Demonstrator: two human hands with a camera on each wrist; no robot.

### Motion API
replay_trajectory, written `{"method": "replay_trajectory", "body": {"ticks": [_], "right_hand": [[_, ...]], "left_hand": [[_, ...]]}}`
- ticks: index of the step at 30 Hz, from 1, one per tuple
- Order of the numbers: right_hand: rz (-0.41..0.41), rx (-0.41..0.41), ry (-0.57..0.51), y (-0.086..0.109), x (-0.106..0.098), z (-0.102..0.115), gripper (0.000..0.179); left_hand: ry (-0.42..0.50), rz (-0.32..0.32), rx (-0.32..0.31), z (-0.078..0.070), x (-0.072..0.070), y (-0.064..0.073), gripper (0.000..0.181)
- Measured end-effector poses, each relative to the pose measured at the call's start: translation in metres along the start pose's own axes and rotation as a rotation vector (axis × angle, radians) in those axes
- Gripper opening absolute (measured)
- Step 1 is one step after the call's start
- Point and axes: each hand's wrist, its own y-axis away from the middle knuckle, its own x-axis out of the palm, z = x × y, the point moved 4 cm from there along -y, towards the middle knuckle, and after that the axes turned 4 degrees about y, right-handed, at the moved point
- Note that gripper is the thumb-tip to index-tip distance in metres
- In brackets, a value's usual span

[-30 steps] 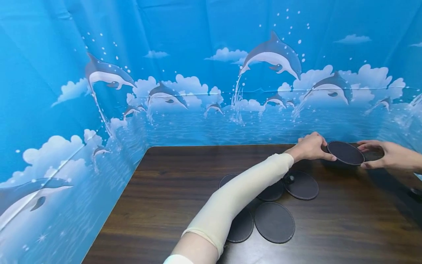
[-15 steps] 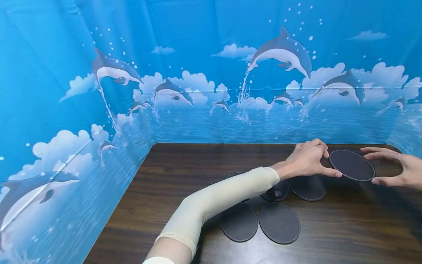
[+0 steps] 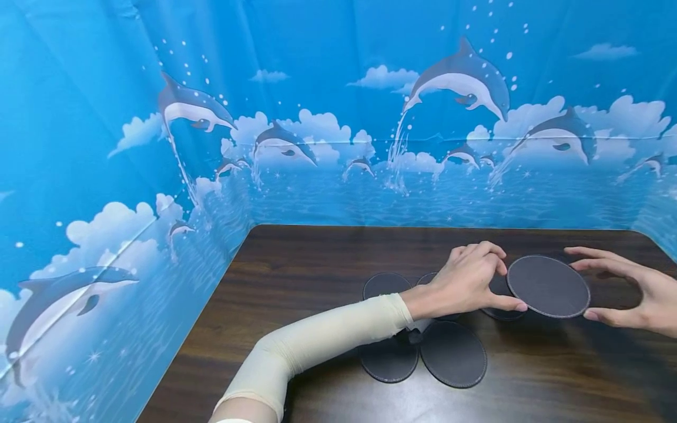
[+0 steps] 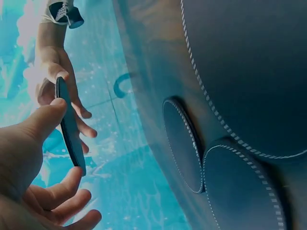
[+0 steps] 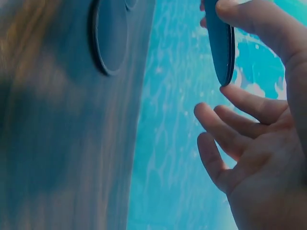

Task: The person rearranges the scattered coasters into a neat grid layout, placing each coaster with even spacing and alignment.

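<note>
In the head view, a round black coaster (image 3: 549,286) with a stitched rim is held above the table, tilted towards me. My left hand (image 3: 465,279) pinches its left edge between thumb and fingers. At the opposite edge, my right hand (image 3: 642,288) holds it with the thumb and a fingertip, the other fingers spread. The left wrist view shows this coaster (image 4: 71,132) edge-on between both hands. Matching coasters lie flat on the table: a front right one (image 3: 453,355), a front left one (image 3: 390,358) and a back left one (image 3: 386,284). The left hand and forearm partly cover others.
The dark wooden table (image 3: 571,376) ends at a rounded far edge. Behind it and along the left side hangs a blue curtain (image 3: 328,194) printed with dolphins and clouds. The sleeved left forearm (image 3: 338,329) reaches across over the coasters.
Both hands have brought the held coaster nearer to me and slightly left, over the table, and its face is tilted more towards the camera. The head view has turned slightly left.
</note>
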Motion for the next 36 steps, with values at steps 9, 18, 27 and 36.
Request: {"method": "replay_trajectory", "body": {"ticks": [9,18,27,36], "right_hand": [[0.076,0.060,0.021,0.019,0.025,0.022,0.086],[0.180,0.139,-0.034,0.036,0.051,0.025,0.077],[0.221,0.154,-0.040,0.053,0.071,0.021,0.064],[0.188,0.054,0.047,0.064,0.079,0.017,0.065]], "left_hand": [[-0.053,0.009,-0.008,0.000,0.012,0.036,0.057],[-0.082,0.078,-0.052,-0.001,0.032,0.057,0.051],[-0.094,0.165,-0.058,-0.006,0.049,0.067,0.046],[-0.189,0.232,-0.043,-0.014,0.059,0.068,0.054]]}}
